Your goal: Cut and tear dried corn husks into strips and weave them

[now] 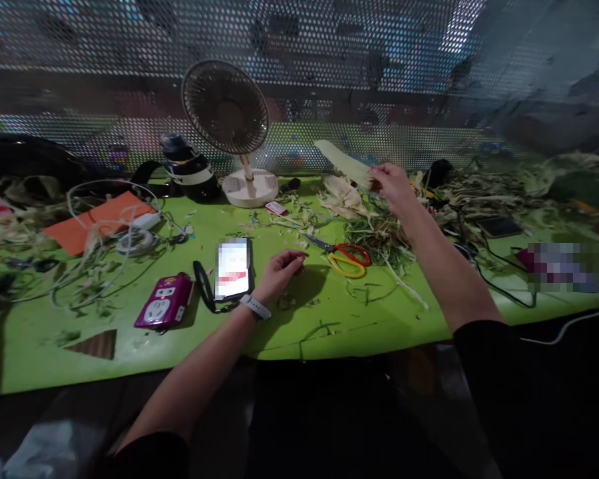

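Within right grip (388, 185), pale husk (343, 162).

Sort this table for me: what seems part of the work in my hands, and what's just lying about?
Likely part of the work:
- pale leaf in your right hand
- scissors
- dry leaves

Apparently just lying about:
- fan
- black bottle
- phone
- purple socket block
- orange sheet

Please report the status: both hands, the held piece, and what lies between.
Right hand raised, gripping pale leaf strip. Left hand low, holding nothing visible. Scissors between, lying on green table.
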The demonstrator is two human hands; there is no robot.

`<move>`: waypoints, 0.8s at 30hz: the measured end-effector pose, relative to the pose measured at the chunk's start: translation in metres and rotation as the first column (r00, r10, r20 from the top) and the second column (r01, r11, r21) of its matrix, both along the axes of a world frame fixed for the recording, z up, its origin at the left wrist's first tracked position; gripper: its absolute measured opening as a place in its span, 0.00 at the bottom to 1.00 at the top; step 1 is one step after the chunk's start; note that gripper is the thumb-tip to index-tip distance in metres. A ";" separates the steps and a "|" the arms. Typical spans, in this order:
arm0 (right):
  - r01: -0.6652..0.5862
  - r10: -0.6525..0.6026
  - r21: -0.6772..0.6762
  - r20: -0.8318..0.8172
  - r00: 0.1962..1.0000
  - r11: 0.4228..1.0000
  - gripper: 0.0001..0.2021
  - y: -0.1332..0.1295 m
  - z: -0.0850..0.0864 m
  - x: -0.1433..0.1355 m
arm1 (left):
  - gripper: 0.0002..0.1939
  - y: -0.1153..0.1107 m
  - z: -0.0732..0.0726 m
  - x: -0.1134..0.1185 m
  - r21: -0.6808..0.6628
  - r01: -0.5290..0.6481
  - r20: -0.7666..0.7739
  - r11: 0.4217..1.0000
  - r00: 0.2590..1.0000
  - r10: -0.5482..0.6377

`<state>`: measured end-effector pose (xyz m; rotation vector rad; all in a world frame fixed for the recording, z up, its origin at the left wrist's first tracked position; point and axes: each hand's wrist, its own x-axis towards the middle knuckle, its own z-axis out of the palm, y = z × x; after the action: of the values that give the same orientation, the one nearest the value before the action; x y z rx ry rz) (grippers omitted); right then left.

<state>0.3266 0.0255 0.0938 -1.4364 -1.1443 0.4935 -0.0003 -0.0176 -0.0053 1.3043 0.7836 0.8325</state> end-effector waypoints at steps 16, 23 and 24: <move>-0.542 0.452 -0.218 -0.354 0.819 0.811 0.21 -0.092 -0.068 -0.143 | 0.23 -0.002 0.006 0.005 0.037 0.001 0.142 0.999 0.990 -0.006; -0.429 0.391 -0.215 -0.197 0.899 0.877 0.22 -0.094 -0.076 -0.149 | 0.26 -0.008 0.006 0.009 0.056 0.055 0.031 0.997 0.998 -0.057; -0.427 0.376 -0.218 -0.239 0.895 0.877 0.23 -0.094 -0.077 -0.148 | 0.26 -0.007 0.005 0.009 0.062 0.040 0.028 0.997 0.999 -0.042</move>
<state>0.1791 -0.0685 0.0164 -1.3375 -1.2605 1.0944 0.0083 -0.0247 0.0000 1.3555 0.7110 0.8468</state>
